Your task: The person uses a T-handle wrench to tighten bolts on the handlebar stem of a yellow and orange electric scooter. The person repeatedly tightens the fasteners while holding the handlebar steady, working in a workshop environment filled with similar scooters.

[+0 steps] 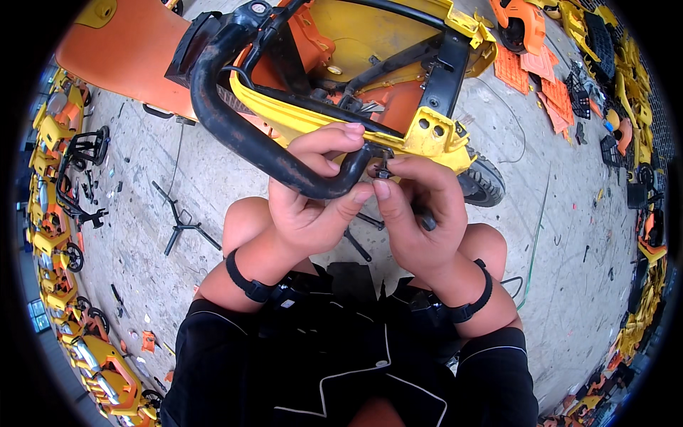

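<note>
A thick black bent tube (226,132), scuffed along its length, curves down from a yellow and orange vehicle body (284,117). My left hand (302,224) is wrapped round the tube near its lower end, with the fingers behind it and the thumb in front. At that end, my right hand (430,206) pinches a small dark metal piece (382,171) between thumb and forefinger. It is too small to name. The rounded dark end of another object (425,219) shows in the curled fingers of my right hand; the rest of it is hidden.
A black tyre (484,181) is beside the vehicle body. A black metal stand (181,228) lies on the grey concrete floor (569,213) at the left. Orange panels (555,99) are heaped at the far right. Yellow and orange vehicles (107,370) line the left side.
</note>
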Demonstrator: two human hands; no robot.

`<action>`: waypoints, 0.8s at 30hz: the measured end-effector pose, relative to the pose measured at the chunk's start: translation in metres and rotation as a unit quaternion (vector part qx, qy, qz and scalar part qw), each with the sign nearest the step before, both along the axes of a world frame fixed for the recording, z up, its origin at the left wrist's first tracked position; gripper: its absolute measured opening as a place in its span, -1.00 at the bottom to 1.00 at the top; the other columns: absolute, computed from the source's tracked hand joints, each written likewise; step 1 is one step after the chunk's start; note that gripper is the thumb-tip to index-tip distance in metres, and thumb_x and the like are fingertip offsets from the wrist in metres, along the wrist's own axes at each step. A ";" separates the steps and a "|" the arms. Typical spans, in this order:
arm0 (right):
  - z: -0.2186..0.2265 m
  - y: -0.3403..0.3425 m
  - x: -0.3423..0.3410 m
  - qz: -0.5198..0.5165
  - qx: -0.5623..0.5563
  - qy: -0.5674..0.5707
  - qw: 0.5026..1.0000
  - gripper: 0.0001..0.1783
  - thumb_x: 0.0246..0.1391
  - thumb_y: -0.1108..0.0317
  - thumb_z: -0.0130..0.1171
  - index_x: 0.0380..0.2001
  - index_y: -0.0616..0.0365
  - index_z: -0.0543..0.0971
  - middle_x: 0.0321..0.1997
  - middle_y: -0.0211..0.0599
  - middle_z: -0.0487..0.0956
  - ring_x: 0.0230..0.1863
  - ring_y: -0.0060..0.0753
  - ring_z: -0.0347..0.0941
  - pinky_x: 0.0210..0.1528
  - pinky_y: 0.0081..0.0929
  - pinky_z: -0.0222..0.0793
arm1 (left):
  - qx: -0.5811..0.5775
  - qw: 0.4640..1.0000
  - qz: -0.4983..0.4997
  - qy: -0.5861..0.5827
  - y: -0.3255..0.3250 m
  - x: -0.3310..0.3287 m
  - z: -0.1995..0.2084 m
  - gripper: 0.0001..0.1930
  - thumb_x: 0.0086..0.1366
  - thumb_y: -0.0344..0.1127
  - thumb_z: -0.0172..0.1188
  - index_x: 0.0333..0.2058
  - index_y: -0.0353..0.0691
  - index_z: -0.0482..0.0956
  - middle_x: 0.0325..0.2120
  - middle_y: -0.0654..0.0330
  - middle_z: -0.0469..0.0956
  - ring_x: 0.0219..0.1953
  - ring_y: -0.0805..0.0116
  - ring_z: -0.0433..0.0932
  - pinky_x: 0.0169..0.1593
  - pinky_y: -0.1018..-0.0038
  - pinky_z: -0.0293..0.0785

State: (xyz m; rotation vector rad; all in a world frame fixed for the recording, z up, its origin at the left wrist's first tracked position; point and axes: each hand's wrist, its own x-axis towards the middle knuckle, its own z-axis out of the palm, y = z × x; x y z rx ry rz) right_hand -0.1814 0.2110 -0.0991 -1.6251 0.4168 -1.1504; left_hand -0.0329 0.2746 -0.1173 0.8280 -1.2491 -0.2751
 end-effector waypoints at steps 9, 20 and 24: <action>-0.001 -0.001 0.002 0.006 0.007 -0.014 1.000 -0.71 0.13 0.59 0.35 -0.08 0.24 0.58 -0.22 -0.38 0.64 -0.58 -0.84 0.29 -0.55 -0.77 0.15 | -0.004 1.000 -0.010 0.013 -0.001 0.000 0.000 -0.61 0.21 -0.59 0.37 -0.15 -0.28 0.30 0.10 -0.19 0.43 0.24 0.00 0.45 0.19 0.17 0.54; 0.000 -0.002 0.000 0.018 -0.009 -0.017 1.000 -0.69 0.11 0.62 0.32 -0.07 0.25 0.55 -0.19 -0.34 0.63 -0.61 -0.84 0.28 -0.57 -0.76 0.13 | -0.009 1.000 -0.006 0.002 -0.002 0.002 -0.002 -0.59 0.21 -0.59 0.37 -0.12 -0.26 0.29 0.09 -0.18 0.44 0.25 -0.03 0.44 0.28 0.11 0.42; 0.000 -0.002 -0.001 0.024 -0.011 -0.017 1.000 -0.69 0.10 0.63 0.31 -0.07 0.25 0.54 -0.16 -0.30 0.63 -0.62 -0.82 0.28 -0.56 -0.75 0.14 | -0.009 1.000 -0.014 0.012 -0.001 0.001 -0.002 -0.59 0.23 -0.59 0.35 -0.10 -0.26 0.27 0.09 -0.18 0.43 0.25 -0.03 0.44 0.29 0.11 0.42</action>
